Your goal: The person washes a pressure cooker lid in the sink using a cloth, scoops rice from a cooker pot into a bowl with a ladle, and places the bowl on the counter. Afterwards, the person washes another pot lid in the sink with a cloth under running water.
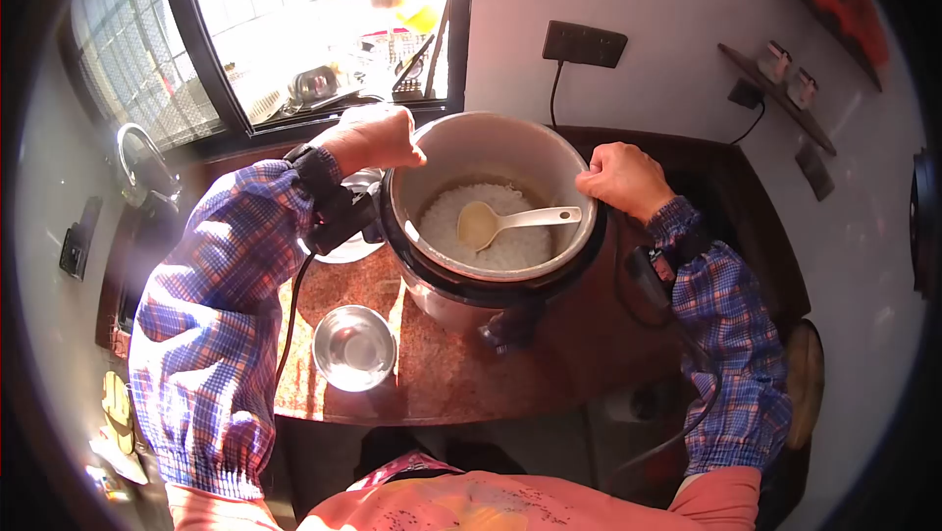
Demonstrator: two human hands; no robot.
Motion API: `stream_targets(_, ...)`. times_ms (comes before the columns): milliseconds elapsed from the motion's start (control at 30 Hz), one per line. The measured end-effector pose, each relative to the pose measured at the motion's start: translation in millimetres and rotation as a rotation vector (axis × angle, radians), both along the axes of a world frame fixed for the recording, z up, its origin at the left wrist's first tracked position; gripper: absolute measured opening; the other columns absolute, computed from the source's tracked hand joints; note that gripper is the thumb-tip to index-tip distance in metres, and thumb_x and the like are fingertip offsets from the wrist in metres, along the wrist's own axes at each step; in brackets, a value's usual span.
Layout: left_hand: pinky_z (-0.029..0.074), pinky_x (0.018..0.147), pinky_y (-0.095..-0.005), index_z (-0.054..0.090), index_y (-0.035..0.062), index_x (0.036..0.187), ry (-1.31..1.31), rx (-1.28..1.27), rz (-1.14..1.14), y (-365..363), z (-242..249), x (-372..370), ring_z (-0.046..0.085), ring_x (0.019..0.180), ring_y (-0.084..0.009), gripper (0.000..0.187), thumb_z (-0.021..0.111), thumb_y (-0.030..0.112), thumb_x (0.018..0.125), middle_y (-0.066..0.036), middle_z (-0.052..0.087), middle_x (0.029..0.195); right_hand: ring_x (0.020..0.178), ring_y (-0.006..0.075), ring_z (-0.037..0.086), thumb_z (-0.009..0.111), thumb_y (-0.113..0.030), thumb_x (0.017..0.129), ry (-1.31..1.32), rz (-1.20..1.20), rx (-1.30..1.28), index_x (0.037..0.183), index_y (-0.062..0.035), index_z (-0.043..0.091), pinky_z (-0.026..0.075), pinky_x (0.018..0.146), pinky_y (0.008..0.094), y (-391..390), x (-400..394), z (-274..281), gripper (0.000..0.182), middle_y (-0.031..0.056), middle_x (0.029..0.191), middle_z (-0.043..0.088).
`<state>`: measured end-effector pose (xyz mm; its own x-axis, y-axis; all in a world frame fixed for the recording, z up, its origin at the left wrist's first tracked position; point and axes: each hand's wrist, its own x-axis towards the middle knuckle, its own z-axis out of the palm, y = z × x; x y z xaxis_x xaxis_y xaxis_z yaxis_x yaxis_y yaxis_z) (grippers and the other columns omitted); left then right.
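A metal inner pot [561, 163] sits in, or slightly raised from, an electric rice cooker [442, 300] with a black rim. My left hand [377, 138] is closed at the pot's upper left rim, thumb side toward the opening. Across from it, my right hand [628, 181] pinches the right rim. Inside lies white cooked rice [444, 205], with a pale rice paddle [491, 225] resting on top, its handle pointing right. A shiny steel bowl [354, 347] stands on the counter, left of the cooker's front.
The brown counter [471, 389] curves along its front edge. Behind the left forearm, a metal dish [353, 248] is partly hidden. A window [334, 21] opens at the back left, and a wall socket [585, 44] has a cable hanging down. A faucet [147, 153] stands far left.
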<state>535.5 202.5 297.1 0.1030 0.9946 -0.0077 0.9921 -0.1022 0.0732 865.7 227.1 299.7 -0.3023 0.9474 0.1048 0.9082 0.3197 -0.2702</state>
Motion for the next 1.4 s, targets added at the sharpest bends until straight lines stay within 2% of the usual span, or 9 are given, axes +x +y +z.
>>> stream_targets(133,0.05,0.061,-0.0367,0.07,0.0009,0.077,-0.298,-0.04,-0.02,1,-5,-11,0.064,0.064,-0.0209,0.036,0.073,0.036,0.076,-0.012,0.064,0.065,0.075,0.0326,0.067,0.065,-0.034,0.069,0.088,0.026,-0.091,0.074,-0.0051,0.067,0.052,0.07,0.0411,20,12,-17,0.029,0.0158,0.077,0.069)
stream_targets(233,0.046,0.057,-0.0353,0.066,-0.0013,0.073,-0.437,-0.049,-0.005,1,-8,-14,0.058,0.059,-0.0149,0.036,0.074,0.033,0.08,-0.007,0.059,0.06,0.067,0.0187,0.061,0.07,-0.028,0.069,0.445,0.065,-0.313,0.07,-0.0025,0.062,0.047,0.065,0.0329,30,19,-29,0.026,0.0114,0.066,0.062)
stream_targets(400,0.048,0.054,-0.0323,0.065,-0.0021,0.07,-0.615,-0.086,0.037,1,-13,-18,0.058,0.056,-0.0145,0.043,0.073,0.038,0.081,-0.007,0.059,0.06,0.075,0.0298,0.068,0.07,-0.04,0.067,0.041,0.032,0.046,0.071,-0.0062,0.066,0.051,0.07,0.0403,3,6,-1,0.034,0.0114,0.074,0.07)
stream_targets(633,0.042,0.046,-0.0279,0.064,0.0007,0.059,-0.589,-0.074,0.06,-9,-3,-9,0.052,0.047,-0.0101,0.043,0.073,0.035,0.083,-0.003,0.057,0.052,0.072,0.0235,0.065,0.071,-0.034,0.067,-0.105,-0.006,-0.187,0.073,-0.0046,0.066,0.049,0.069,0.0353,14,-4,10,0.031,0.0121,0.072,0.067)
stream_targets(767,0.049,0.049,-0.0301,0.066,-0.0035,0.06,-0.607,-0.051,0.055,-14,-4,-13,0.061,0.051,-0.0142,0.044,0.073,0.035,0.081,-0.01,0.064,0.057,0.059,0.0136,0.049,0.069,-0.019,0.071,0.423,0.115,-0.349,0.069,-0.0036,0.062,0.04,0.056,0.0301,22,7,-10,0.017,0.0014,0.066,0.058)
stream_targets(933,0.03,0.037,-0.0223,0.065,0.0066,0.065,-1.05,-0.094,0.059,-15,15,-25,0.045,0.041,-0.0062,0.033,0.078,0.03,0.083,0.001,0.057,0.054,0.058,0.0008,0.046,0.069,-0.018,0.084,0.68,0.113,-0.552,0.078,-0.0108,0.062,0.033,0.047,0.0178,15,15,36,0.012,-0.0067,0.068,0.053)
stream_targets(1067,0.05,0.065,-0.025,0.066,0.0096,0.094,-1.24,-0.183,0.004,-58,73,-23,0.062,0.071,-0.0089,0.028,0.079,0.032,0.081,0.001,0.066,0.084,0.057,0.0,0.045,0.069,-0.022,0.09,0.805,0.198,-0.533,0.084,-0.0124,0.061,0.032,0.047,0.0181,-3,21,83,0.013,-0.008,0.072,0.054)
stream_targets(1167,0.059,0.066,-0.0305,0.063,0.0065,0.101,-1.219,-0.036,-0.133,-95,115,-32,0.068,0.073,-0.0127,0.027,0.075,0.026,0.086,-0.002,0.068,0.089,0.051,0.001,0.038,0.07,-0.026,0.091,0.906,0.386,-0.362,0.086,-0.012,0.061,0.027,0.044,0.019,-30,12,112,0.018,-0.0073,0.072,0.055)
stream_targets(1400,0.049,0.061,-0.0233,0.064,0.0081,0.102,-1.005,0.279,-0.005,-193,151,-117,0.06,0.068,-0.0074,0.034,0.08,0.031,0.082,0.003,0.064,0.088,0.051,0.0027,0.049,0.073,-0.022,0.09,1.053,0.578,-0.307,0.087,-0.009,0.058,0.039,0.045,0.0179,-101,-87,114,0.02,-0.0033,0.071,0.058)
